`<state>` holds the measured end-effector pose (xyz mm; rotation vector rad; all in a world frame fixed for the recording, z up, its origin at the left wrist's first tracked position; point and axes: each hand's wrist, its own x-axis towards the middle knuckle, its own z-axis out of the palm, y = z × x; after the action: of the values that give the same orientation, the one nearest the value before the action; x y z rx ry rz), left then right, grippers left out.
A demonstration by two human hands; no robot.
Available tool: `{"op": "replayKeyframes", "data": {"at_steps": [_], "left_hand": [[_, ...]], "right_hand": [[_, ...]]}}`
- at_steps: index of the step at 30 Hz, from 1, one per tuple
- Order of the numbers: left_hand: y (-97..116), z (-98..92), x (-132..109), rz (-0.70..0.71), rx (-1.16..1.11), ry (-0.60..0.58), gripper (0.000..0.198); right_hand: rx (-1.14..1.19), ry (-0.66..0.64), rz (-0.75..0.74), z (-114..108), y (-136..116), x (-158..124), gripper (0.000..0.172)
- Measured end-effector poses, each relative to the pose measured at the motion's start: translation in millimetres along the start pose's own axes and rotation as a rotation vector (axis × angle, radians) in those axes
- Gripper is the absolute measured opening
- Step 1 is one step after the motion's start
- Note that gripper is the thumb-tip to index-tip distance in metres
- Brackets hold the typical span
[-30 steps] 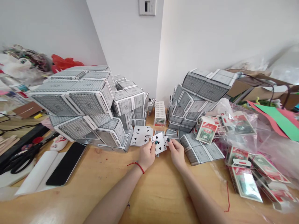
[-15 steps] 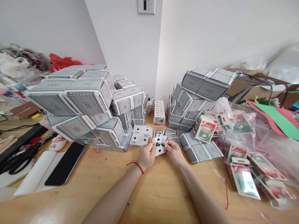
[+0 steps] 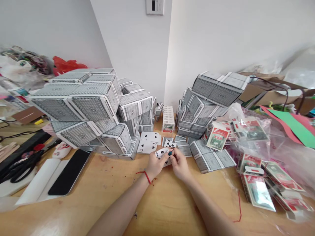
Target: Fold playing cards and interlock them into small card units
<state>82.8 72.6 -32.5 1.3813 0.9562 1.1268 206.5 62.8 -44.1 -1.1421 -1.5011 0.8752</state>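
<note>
A playing card (image 3: 161,152), a three of spades, is pinched in my left hand (image 3: 156,164) and looks bent, tilted to the left. My right hand (image 3: 180,163) is closed at the card's right side, its fingertips pressed against it; part of the card is hidden by my fingers. Just beyond my hands lies another spade card (image 3: 170,143) face up. Face-up twos of spades (image 3: 147,147) lie in overlapping rows to the left of it. Grey-backed card pieces (image 3: 180,141) rest on the table behind my right hand.
Stacked boxes made of grey-backed cards rise at left (image 3: 92,108) and right (image 3: 216,91). Between them stands a row of card decks (image 3: 168,119). A black phone (image 3: 70,172) and scissors (image 3: 22,165) lie left; red-green card packs (image 3: 258,191) and plastic wrap lie right.
The card between my hands has gone from nearly flat and upright to bent and tilted left. My right fingers have curled in closer to my left hand.
</note>
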Motion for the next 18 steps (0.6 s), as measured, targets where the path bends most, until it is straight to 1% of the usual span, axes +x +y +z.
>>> {"op": "replayKeyframes", "data": {"at_steps": [2,4,8,12,15,18], "left_hand": [[1,1.8,0,-0.089,-0.109,0.010,0.032],[2,3.5,1,-0.156,-0.175,0.049,0.033],[2,5.6,2,-0.236,-0.300,0.129,0.035],[0,6.0,4,-0.252,-0.363,0.163,0.027],[1,6.5,4,-0.222,-0.346,0.180,0.025],[0,6.9,5,-0.210,-0.287,0.202,0.026]], "right_hand": [[0.014,-0.024,-0.015,2,-3,0,0.008],[0.015,-0.044,-0.010,3,-6,-1,0.007],[0.008,-0.053,0.012,5,-7,-3,0.007],[-0.001,-0.021,0.013,9,-5,-5,0.007],[0.007,-0.010,0.008,12,-4,-5,0.009],[0.076,-0.005,0.012,13,-7,-6,0.012]]}}
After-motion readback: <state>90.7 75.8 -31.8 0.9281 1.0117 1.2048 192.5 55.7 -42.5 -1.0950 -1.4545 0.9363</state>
